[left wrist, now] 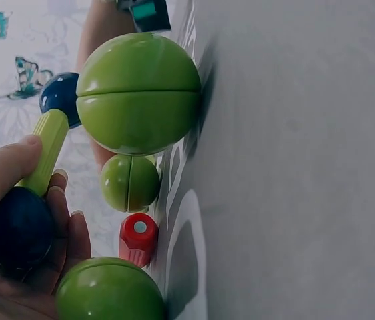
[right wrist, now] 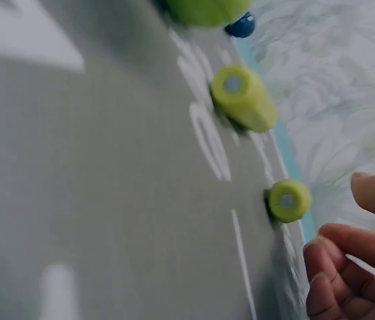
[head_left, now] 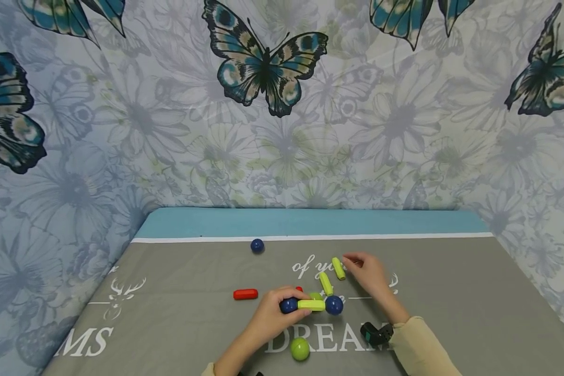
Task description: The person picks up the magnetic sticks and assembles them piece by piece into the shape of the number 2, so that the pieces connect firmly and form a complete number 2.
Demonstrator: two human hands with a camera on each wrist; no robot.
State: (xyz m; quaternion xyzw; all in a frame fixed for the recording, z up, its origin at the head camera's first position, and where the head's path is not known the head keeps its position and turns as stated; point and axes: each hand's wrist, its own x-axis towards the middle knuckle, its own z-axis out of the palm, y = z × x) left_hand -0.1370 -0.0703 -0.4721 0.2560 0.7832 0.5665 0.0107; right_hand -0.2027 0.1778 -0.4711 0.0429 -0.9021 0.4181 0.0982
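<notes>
My left hand (head_left: pixel 271 316) grips a piece made of a yellow-green ridged rod (head_left: pixel 312 305) with a blue ball (head_left: pixel 334 305) on its right end and another blue ball (head_left: pixel 289 305) on its left. In the left wrist view the thumb presses on the rod (left wrist: pixel 46 150), and the fingers curl round the lower blue ball (left wrist: pixel 22 228). My right hand (head_left: pixel 370 274) holds nothing, its thumb spread from loosely bent fingers. Beside its fingertips lies a loose yellow-green rod (head_left: pixel 338 268). A second such rod (head_left: pixel 326 283) lies between the two hands; both show grey end discs in the right wrist view.
A green ball (head_left: pixel 300 349) lies in front of the left hand; another (head_left: pixel 316 296) is partly hidden behind the held rod. One red rod (head_left: pixel 245 294) lies to the left. Farther back is a loose blue ball (head_left: pixel 257 246). A black device (head_left: pixel 376 334) sits at the right wrist.
</notes>
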